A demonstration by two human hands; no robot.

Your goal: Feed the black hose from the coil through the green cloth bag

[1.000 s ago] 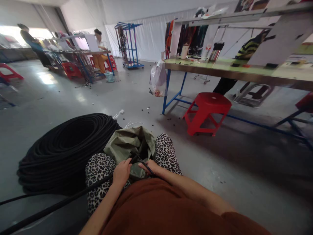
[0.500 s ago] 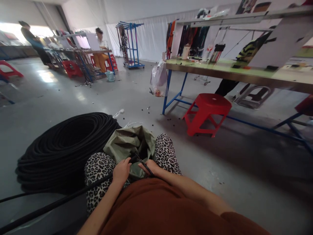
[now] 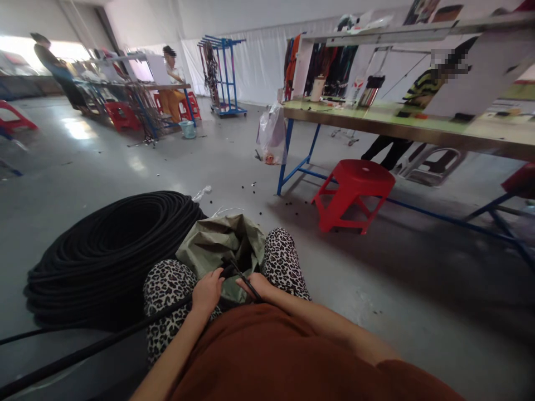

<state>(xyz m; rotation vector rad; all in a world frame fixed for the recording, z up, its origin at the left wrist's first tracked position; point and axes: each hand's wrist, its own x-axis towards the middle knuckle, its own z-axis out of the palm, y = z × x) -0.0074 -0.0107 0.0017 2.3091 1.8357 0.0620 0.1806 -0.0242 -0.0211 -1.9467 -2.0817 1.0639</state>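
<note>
My left hand is closed around a thick black cable, which runs in from the lower left across my left thigh; whether it is solid or hollow I cannot tell. My right hand grips a slim dark tool like a pair of cutters. The tool's tip meets or overlaps the cable's end just ahead of my left hand, and its jaws are too small and dark to make out. Beneath both hands, an olive-green sack gapes between my knees. Its inside is mostly in shadow.
A big coil of black cable lies on the floor to my left. A red stool stands at the right, before a long workbench with a person behind it. Small black bits are scattered on the floor.
My hands, the cable and the tool hold nearly the same position. Behind the workbench, the person in the striped top has leaned further into view.
</note>
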